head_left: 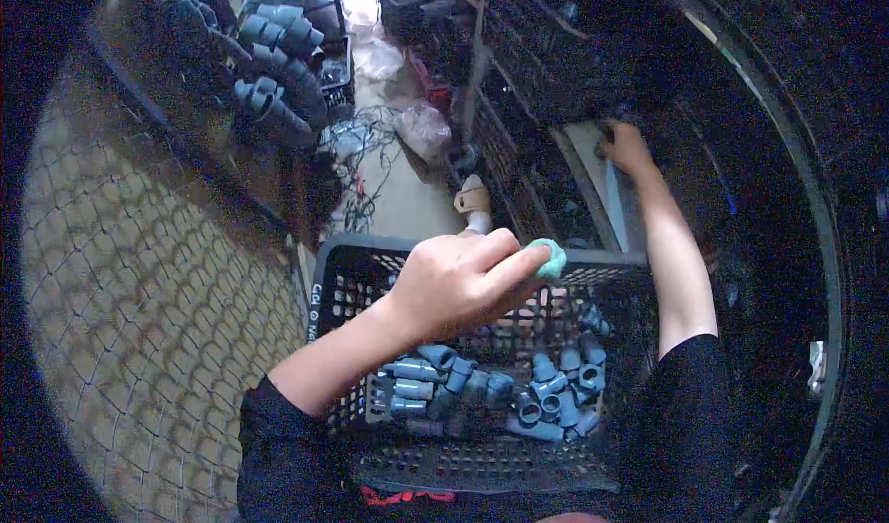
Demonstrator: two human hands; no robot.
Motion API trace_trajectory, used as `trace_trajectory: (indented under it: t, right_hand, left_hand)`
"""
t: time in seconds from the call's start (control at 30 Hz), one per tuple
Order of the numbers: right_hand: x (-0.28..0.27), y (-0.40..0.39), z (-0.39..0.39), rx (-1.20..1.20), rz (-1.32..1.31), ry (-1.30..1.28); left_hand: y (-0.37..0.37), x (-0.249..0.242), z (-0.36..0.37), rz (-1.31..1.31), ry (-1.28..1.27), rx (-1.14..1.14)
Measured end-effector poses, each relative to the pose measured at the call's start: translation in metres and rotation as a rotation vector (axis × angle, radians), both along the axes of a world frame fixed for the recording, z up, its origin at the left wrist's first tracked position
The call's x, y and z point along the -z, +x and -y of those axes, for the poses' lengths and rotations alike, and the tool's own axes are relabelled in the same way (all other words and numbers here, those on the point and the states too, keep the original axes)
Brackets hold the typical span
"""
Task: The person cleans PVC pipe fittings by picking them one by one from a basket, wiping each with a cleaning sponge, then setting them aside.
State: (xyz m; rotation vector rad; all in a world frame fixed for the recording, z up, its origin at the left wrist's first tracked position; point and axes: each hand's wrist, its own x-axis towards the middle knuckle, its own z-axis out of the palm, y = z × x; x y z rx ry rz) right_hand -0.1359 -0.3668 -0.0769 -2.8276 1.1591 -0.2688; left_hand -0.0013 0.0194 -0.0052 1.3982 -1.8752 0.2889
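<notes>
Above the far part of a black plastic basket, my left hand is closed on a small green bundle, held at its fingertips. My right hand reaches forward to the dark shelf on the right, its fingers curled beside a pale board. Whatever those fingers hold, if anything, is hidden in shadow. Inside the basket lie several grey-blue pipe fittings, with more fittings grouped at its left.
Wire mesh stretches along the left. Grey pipe fittings are stacked at the upper left. Clear plastic bags and tangled dark strands lie on the aisle floor. A pale object stands beyond the basket.
</notes>
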Motion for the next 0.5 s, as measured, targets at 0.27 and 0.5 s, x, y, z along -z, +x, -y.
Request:
trace_trajectory:
  t: [0.27,0.5]
  right_hand:
    - [0.009,-0.005,0.006,0.104,0.142,-0.178]
    - [0.011,0.015,-0.021,-0.042,0.091,0.369]
  left_hand:
    - [0.0,0.005,0.005,0.048,0.028,0.022]
    - [0.001,0.0,0.005,0.043,0.012,0.084]
